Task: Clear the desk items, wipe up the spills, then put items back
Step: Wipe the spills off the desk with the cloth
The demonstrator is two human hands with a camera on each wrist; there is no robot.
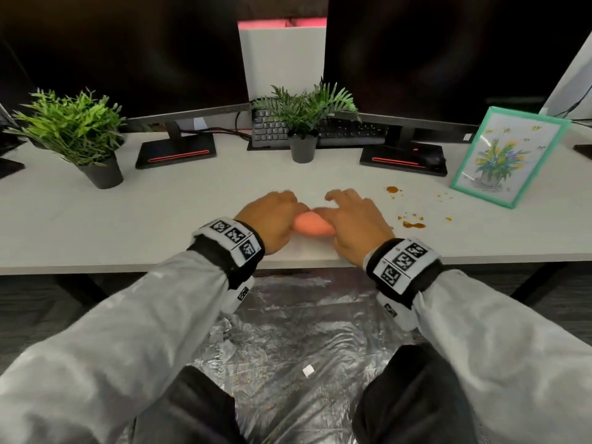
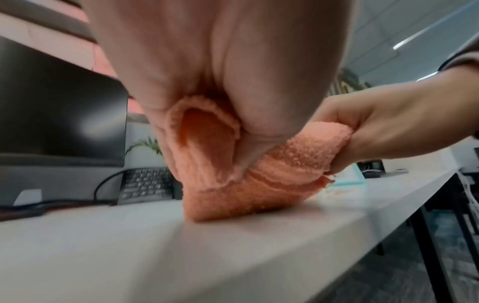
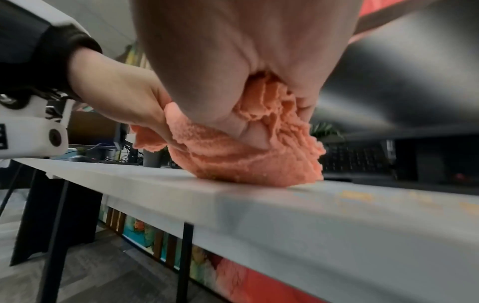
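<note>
Cloth (image 1: pixel 312 226), orange, sat bunched on the table (image 1: pixel 128 219) near its front edge, both hands' fingers clamped on it. Brown spills (image 1: pixel 413 224) to its right remained unwiped; plants and picture frame (image 1: pixel 509 157) stayed uncleared.

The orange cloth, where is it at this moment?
In the head view the orange cloth sits bunched on the desk near its front edge, gripped between the left hand and right hand, left of the brown spills.
</note>
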